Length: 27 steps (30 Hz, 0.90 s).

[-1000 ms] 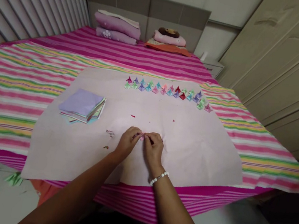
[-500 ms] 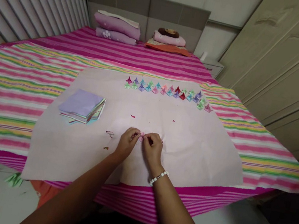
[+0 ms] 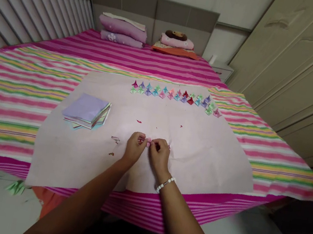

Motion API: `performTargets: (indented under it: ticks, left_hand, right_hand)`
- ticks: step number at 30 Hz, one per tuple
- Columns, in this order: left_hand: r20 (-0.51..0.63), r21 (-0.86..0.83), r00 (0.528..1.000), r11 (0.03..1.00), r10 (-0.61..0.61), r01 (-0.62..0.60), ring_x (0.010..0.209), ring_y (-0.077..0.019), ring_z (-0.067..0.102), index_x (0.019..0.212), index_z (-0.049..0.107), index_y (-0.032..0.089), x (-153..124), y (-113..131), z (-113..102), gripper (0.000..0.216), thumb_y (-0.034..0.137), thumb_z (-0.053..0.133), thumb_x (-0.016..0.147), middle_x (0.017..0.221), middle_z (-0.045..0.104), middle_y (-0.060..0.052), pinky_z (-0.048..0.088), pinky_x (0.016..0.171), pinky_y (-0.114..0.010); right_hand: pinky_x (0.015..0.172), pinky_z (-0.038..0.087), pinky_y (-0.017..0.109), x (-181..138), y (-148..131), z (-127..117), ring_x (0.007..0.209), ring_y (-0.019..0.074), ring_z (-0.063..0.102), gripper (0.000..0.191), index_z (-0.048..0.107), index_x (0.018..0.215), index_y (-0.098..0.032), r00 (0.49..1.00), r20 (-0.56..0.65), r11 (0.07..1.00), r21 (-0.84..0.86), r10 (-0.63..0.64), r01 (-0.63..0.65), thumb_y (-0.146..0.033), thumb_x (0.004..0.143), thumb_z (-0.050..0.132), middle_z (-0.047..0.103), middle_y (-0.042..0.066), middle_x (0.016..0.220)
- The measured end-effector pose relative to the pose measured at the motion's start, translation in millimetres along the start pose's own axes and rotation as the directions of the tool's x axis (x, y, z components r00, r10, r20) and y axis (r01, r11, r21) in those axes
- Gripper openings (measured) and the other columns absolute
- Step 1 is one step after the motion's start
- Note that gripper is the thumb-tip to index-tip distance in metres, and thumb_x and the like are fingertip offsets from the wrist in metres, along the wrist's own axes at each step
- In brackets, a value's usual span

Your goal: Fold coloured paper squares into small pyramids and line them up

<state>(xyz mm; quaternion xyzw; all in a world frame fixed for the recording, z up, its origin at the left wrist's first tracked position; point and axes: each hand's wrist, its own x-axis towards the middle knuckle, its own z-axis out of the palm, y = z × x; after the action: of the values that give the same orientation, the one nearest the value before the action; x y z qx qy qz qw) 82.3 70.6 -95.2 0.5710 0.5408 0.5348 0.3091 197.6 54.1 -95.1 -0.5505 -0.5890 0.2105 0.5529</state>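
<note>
My left hand (image 3: 134,147) and my right hand (image 3: 159,154) meet over a pale pink sheet (image 3: 208,150) spread on the bed. Both pinch a small pink folded paper piece (image 3: 148,142) between their fingertips, low over the sheet. A beaded bracelet (image 3: 165,184) circles my right wrist. A stack of coloured paper squares (image 3: 86,110), lilac on top, lies to the left of my hands. Farther back, two rows of several small folded paper shapes (image 3: 175,95) in many colours stretch across the sheet.
The bed carries a pink, yellow and green striped cover (image 3: 7,86). Folded pillows and blankets (image 3: 122,29) lie at the headboard. Wardrobe doors (image 3: 312,72) stand on the right. Small paper scraps (image 3: 115,139) dot the sheet. A green paper bit (image 3: 15,187) lies on the floor.
My hands stay in the same spot, with the fingers shifting slightly on the pink piece. The view has tilted a little.
</note>
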Motion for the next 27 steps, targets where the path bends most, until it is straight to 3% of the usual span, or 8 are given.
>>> performTargets:
  ticks: [5, 10, 18, 27]
  left_hand:
    - [0.018, 0.017, 0.998, 0.998, 0.052, -0.052, 0.085, -0.0169, 0.061, 0.087, 0.060, 0.018, 0, -2, -5, 0.009, 0.018, 0.054, 0.080, 0.092, 0.061, -0.005, 0.051, 0.079, -0.033]
    - [0.069, 0.069, 0.985, 0.984, 0.160, -0.165, 0.104, -0.0200, 0.056, 0.081, 0.066, 0.018, -1, -2, -11, 0.022, 0.007, 0.046, 0.080, 0.101, 0.058, -0.007, 0.047, 0.093, -0.037]
    - [0.143, 0.181, 0.963, 0.950, 0.230, -0.253, 0.105, -0.0207, 0.056, 0.086, 0.066, 0.016, -3, -3, -6, 0.032, -0.003, 0.044, 0.074, 0.103, 0.055, -0.008, 0.048, 0.094, -0.039]
    - [0.257, 0.275, 0.943, 0.919, 0.214, -0.283, 0.106, -0.0208, 0.057, 0.090, 0.064, 0.017, -3, 4, -9, 0.020, 0.007, 0.051, 0.080, 0.114, 0.052, -0.010, 0.052, 0.088, -0.035]
  right_hand:
    - [0.066, 0.043, 0.031, -1, 2, 0, 0.072, 0.0185, 0.055, 0.012, 0.063, 0.077, -0.019, 1.000, -0.006, 1.000, 0.017, 0.003, -0.003, -0.017, 0.079, 0.051, 0.060, 0.004, 0.076]
    - [0.072, 0.046, 0.031, -1, 1, -1, 0.080, 0.0189, 0.059, 0.019, 0.067, 0.080, -0.020, 1.000, 0.006, 0.998, 0.053, -0.022, 0.022, -0.013, 0.078, 0.050, 0.064, 0.005, 0.082]
    - [0.071, 0.045, 0.031, -2, 0, -2, 0.079, 0.0183, 0.056, 0.018, 0.063, 0.075, -0.020, 0.999, -0.003, 0.998, 0.054, -0.044, 0.044, -0.009, 0.073, 0.049, 0.060, 0.003, 0.080]
    - [0.070, 0.044, 0.031, -3, 0, -1, 0.077, 0.0185, 0.055, 0.016, 0.061, 0.073, -0.019, 0.999, 0.015, 0.997, 0.070, -0.037, 0.036, -0.010, 0.074, 0.049, 0.059, 0.003, 0.078]
